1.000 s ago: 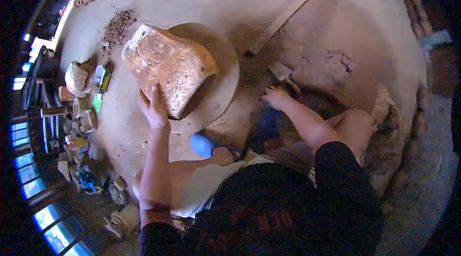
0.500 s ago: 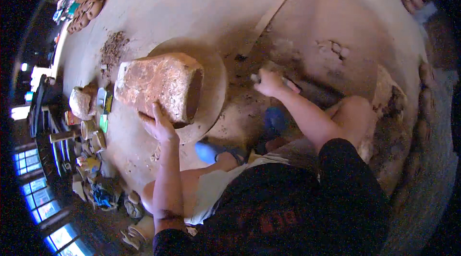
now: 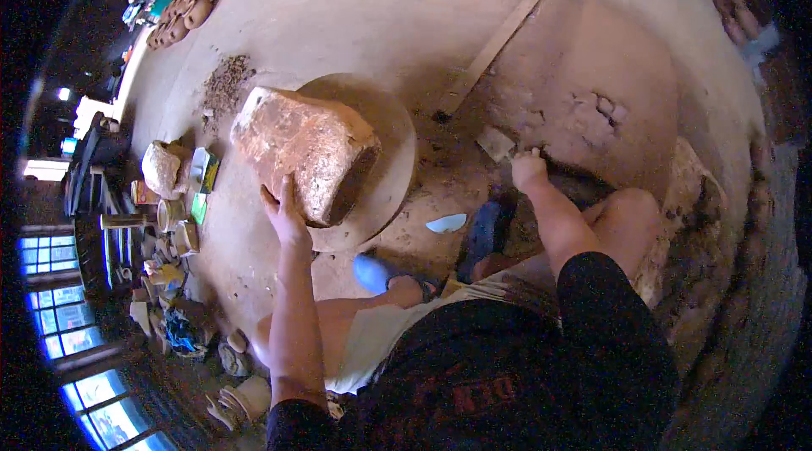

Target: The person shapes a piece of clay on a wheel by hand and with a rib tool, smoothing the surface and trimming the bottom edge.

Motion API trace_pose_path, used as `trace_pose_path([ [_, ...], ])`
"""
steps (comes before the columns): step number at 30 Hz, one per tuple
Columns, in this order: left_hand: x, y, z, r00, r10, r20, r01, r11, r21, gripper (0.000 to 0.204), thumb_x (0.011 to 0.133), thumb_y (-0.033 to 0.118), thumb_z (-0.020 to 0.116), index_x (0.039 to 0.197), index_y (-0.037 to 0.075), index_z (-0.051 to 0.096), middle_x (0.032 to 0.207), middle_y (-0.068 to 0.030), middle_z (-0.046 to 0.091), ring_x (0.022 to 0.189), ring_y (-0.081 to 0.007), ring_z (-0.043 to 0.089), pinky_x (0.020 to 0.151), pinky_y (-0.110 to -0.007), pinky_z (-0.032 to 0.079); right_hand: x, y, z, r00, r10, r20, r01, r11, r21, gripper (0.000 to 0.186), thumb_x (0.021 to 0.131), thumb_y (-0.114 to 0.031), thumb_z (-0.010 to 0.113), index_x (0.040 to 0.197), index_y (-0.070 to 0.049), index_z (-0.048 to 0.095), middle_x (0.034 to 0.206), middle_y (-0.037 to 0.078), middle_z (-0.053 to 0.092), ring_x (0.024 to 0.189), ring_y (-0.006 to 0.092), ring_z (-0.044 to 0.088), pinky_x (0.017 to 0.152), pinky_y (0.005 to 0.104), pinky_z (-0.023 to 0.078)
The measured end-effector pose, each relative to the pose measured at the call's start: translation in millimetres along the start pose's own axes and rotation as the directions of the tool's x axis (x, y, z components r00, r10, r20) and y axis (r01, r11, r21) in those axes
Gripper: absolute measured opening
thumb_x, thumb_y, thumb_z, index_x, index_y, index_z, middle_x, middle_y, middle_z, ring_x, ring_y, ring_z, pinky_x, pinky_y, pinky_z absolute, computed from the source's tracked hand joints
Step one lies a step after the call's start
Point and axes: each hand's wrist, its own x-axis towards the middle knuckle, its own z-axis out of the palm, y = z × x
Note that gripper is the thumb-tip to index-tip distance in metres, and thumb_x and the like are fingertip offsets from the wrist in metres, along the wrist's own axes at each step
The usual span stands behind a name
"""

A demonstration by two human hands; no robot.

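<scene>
A large, rough block (image 3: 300, 151), off-white and stained reddish brown, lies tilted on a round flat disc (image 3: 397, 155). Its right end is in dark shadow. My left hand (image 3: 286, 216) rests against the block's near side with fingers apart and stretched along it. To the right, my right hand (image 3: 529, 169) is closed around the handle of a small trowel or scraper (image 3: 496, 144). The tool's flat greyish blade points up and left, over the dirt-strewn ground beside the disc. Most of its handle is hidden in my fist.
A flat wooden strip (image 3: 499, 41) lies beyond the trowel. Broken clay lumps (image 3: 602, 109) sit to the right. A pale crescent-shaped piece (image 3: 447, 223) lies near my blue shoes (image 3: 484, 235). Brown crumbs (image 3: 227, 83), a whitish lump (image 3: 161, 169) and assorted pots (image 3: 172, 216) are at the left.
My right hand has drawn back toward me, and the tool's blade now shows plainly. The pale crescent piece has come into sight. My left hand stays on the block; the whole view has shifted slightly.
</scene>
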Motion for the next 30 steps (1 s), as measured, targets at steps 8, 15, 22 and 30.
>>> trace_pose_path([
  [8,14,7,-17,0.972,-0.223,-0.070,0.233,0.951,0.203,0.078,0.096,0.044,0.073,0.148,-0.007,0.043,0.146,-0.0169,0.054,0.128,-0.0263,0.058,0.109,-0.038,0.046,-20,-28,-111,0.972,0.128,0.198,-0.231,0.346,0.909,0.036,0.099,-0.035,0.058,0.105,0.000,0.062,0.086,0.015,0.067,0.067,0.0247,0.067,0.055,0.0390,0.054],
  [15,53,2,-38,0.985,-0.175,-0.014,0.157,0.845,0.511,0.078,0.093,0.053,0.072,0.132,-0.013,0.060,0.126,-0.0224,0.068,0.117,-0.0293,0.065,0.099,-0.037,0.051,-129,-108,-187,0.953,-0.269,0.139,-0.173,-0.107,0.979,0.037,0.103,-0.040,0.062,0.104,-0.003,0.061,0.079,0.008,0.065,0.056,0.0147,0.060,0.042,0.0308,0.044],
  [22,66,12,-39,0.986,-0.155,-0.066,0.157,0.702,0.694,0.088,0.083,0.060,0.079,0.125,-0.016,0.063,0.117,-0.0231,0.071,0.105,-0.0292,0.069,0.092,-0.037,0.054,-155,-132,-215,0.922,-0.355,0.153,-0.244,-0.228,0.943,0.028,0.106,-0.032,0.056,0.104,-0.005,0.061,0.078,0.007,0.063,0.055,0.0132,0.055,0.043,0.0300,0.042],
  [30,55,31,-28,0.951,-0.303,0.055,0.237,0.833,0.500,0.084,0.083,0.050,0.084,0.126,-0.018,0.061,0.119,-0.0222,0.070,0.104,-0.0285,0.070,0.089,-0.037,0.055,-138,-123,-240,0.859,-0.426,0.285,-0.378,-0.151,0.913,0.026,0.105,-0.032,0.056,0.105,-0.006,0.064,0.079,0.006,0.063,0.057,0.0121,0.054,0.045,0.0282,0.039],
])
